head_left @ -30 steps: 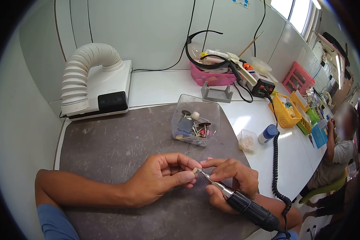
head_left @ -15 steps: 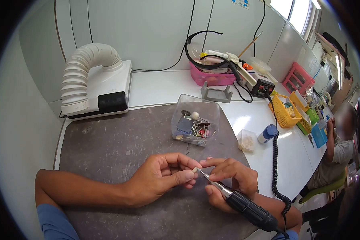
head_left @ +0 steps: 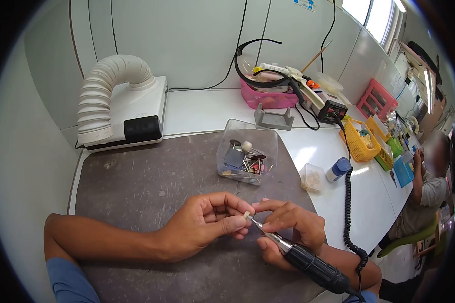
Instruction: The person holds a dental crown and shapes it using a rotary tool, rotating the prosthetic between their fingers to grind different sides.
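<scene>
Between the thumb and fingers of my left hand (head_left: 207,222) is a small whitish piece that looks like a dental crown (head_left: 246,215). My right hand (head_left: 296,224) grips a black and silver rotary handpiece (head_left: 313,262), its tip meeting the small piece or very close to it. My right index finger reaches toward the left fingertips. Just beyond my hands, a clear plastic box (head_left: 247,151) holds several burs and polishing discs on shanks. A scratched brown mat (head_left: 131,202) lies beneath my hands.
At the back left stands a white dust extractor (head_left: 141,106) with a ribbed hose. A pink basket (head_left: 268,98), grey stand (head_left: 274,119), small clear tub (head_left: 313,178), blue-capped bottle (head_left: 338,169) and yellow basket (head_left: 360,141) stand right. The coiled cord (head_left: 348,212) hangs beside my right arm. Another person (head_left: 424,192) sits far right.
The handpiece and my right fingers have shifted very slightly, and the small piece is turned a little in my left fingertips. My left hand otherwise stays in place.
</scene>
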The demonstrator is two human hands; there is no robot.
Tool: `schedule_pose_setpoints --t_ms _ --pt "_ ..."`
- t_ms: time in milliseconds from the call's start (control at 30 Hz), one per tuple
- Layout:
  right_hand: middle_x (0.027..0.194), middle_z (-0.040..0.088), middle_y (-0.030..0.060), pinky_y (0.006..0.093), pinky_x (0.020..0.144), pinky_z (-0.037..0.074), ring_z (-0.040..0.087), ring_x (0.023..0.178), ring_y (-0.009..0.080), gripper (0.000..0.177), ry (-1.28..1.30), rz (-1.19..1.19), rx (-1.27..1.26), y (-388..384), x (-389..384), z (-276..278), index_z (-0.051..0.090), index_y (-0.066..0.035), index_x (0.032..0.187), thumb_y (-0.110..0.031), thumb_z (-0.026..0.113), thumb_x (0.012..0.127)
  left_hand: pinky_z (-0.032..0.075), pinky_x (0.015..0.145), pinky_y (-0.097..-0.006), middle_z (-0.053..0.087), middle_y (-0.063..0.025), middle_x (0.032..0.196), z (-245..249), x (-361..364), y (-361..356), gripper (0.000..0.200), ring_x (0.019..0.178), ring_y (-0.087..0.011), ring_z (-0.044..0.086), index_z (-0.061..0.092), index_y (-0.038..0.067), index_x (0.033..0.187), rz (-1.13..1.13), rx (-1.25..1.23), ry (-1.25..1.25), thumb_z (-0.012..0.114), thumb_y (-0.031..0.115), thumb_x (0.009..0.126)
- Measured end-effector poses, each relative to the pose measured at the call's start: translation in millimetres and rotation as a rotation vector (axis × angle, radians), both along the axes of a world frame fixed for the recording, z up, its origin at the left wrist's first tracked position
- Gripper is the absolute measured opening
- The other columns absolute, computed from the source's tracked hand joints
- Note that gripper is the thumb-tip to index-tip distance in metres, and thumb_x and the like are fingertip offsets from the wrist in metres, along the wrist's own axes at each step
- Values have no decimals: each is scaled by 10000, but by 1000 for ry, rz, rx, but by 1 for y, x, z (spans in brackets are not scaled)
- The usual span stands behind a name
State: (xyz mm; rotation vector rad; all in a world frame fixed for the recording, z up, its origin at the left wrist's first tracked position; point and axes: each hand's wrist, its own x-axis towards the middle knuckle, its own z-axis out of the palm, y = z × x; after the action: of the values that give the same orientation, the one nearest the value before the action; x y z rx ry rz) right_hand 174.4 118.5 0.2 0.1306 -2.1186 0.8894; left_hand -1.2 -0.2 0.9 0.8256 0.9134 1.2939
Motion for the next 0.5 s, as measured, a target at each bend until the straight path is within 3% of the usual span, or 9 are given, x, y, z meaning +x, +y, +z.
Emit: schedule_pose_setpoints --t_ms 500 --pt "740 622 130 496 855 504 675 869 351 235 -28 -18 -7 0 1 1 576 -2 844 -72 743 694 509 821 -252 596 -62 952 0 -1 0 211 889 -110 595 553 -12 1094 -5 -22 11 589 78 907"
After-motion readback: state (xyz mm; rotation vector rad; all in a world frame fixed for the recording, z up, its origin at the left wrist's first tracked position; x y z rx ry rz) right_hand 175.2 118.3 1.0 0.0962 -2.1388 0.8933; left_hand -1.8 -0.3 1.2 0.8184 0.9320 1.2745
